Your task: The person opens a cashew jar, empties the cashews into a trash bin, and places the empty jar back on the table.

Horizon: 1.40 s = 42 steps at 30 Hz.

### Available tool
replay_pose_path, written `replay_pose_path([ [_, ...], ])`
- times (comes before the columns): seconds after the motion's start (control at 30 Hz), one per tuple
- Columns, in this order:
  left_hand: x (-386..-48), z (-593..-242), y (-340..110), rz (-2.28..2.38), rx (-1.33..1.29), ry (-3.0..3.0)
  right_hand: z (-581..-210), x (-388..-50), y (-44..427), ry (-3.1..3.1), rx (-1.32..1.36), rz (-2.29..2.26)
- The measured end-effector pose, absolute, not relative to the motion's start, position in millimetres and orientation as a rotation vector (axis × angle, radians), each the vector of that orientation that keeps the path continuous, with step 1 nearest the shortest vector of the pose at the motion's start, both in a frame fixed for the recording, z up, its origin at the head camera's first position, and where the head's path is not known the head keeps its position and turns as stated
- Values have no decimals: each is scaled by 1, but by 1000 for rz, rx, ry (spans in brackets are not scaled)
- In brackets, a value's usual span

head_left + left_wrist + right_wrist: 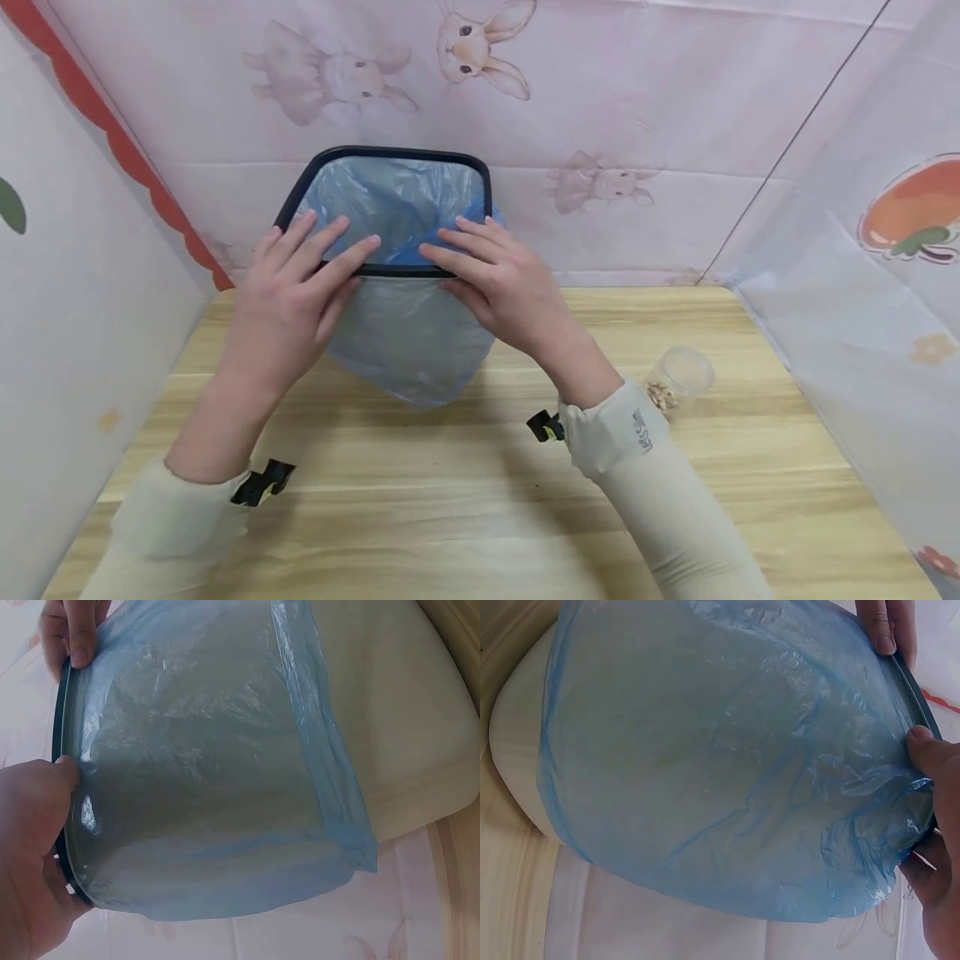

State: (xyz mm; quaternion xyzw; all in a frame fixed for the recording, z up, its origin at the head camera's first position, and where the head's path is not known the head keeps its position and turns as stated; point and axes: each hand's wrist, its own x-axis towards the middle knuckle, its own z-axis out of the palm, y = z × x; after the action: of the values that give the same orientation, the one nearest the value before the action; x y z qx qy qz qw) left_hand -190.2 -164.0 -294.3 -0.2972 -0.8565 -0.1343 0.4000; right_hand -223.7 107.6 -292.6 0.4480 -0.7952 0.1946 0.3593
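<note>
A light-coloured bin [405,712] with a black rim [405,153] stands at the back of the table. Its rim holds down a translucent blue bag [412,333], which lines the inside and hangs over the outside. The left hand [288,292] grips the front left of the rim, thumb outside and fingers over the inside. Opposite it, the right hand [506,279] pinches the rim at the front right in the same way. Crumpled bag film gathers by the right hand [937,795] in the right wrist view.
A clear round container [686,372] with small brown pieces [662,397] lies on the wooden table [450,517], right of the bin and near the right sleeve. Printed cloth walls [637,75] with rabbits and fruit enclose the table at the back and both sides.
</note>
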Motion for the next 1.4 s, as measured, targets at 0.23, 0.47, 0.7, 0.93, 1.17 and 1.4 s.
replay_pose_path([
  [0.23,-195,-294,-151,-315,-757,-2160,-291,-224,120,-2055,1125,512],
  [0.47,-201,-296,-133,-360,-771,-2166,-291,-224,138,-2087,1108,515],
  [0.7,-209,-299,-117,-337,-793,-2173,-291,-225,156,-2110,1084,509],
  [0.93,-213,-301,-103,-305,-812,-2193,-292,-229,171,-2113,1091,503],
  [1.17,-215,-302,-89,-273,-809,-2195,-293,-231,186,-2119,1082,516],
  [1.4,-216,-301,-78,-256,-817,-2206,-293,-231,197,-2103,1073,540],
])
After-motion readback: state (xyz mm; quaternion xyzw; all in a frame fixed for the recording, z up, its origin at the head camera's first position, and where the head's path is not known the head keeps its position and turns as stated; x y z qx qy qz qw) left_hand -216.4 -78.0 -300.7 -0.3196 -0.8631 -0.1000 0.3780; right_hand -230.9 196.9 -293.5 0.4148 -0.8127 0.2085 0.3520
